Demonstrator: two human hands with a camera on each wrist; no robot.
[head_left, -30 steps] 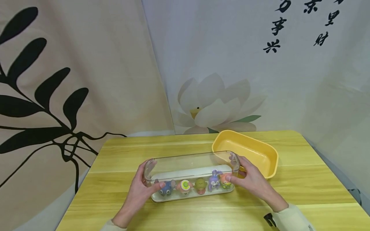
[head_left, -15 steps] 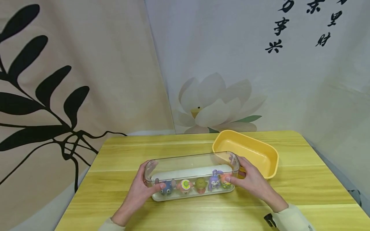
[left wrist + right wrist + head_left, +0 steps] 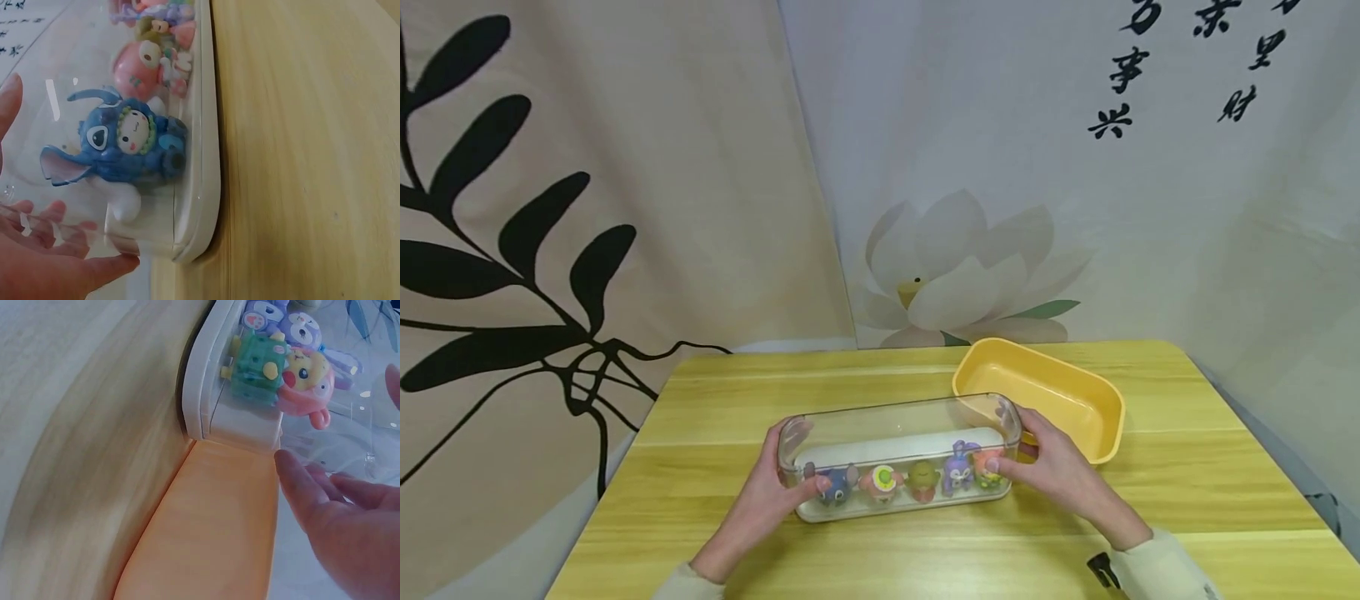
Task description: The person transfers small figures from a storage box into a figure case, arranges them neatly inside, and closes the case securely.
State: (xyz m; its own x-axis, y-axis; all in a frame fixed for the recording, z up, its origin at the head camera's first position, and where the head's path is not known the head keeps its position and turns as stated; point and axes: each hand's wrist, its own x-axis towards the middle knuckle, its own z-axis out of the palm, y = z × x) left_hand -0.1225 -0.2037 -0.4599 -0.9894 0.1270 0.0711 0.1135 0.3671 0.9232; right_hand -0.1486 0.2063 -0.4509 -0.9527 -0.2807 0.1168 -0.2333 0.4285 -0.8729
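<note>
A clear plastic display cover (image 3: 887, 425) stands over a white base (image 3: 910, 512) on the wooden table. Behind its front wall several small toy figurines sit in a row. At the left end is a blue big-eared figurine (image 3: 134, 140), beside a pink one (image 3: 137, 72). Toward the right end come a purple long-eared figurine (image 3: 957, 471) and a pink-and-green one (image 3: 262, 372). My left hand (image 3: 763, 496) grips the cover's left end, thumb across the front. My right hand (image 3: 1060, 471) holds the opposite end the same way, fingers round behind the corner.
A yellow plastic tray (image 3: 1045, 393) lies at the back right, just behind the cover's right end and close to my right hand. The wooden table (image 3: 700, 433) ends at a printed cloth backdrop (image 3: 700, 167).
</note>
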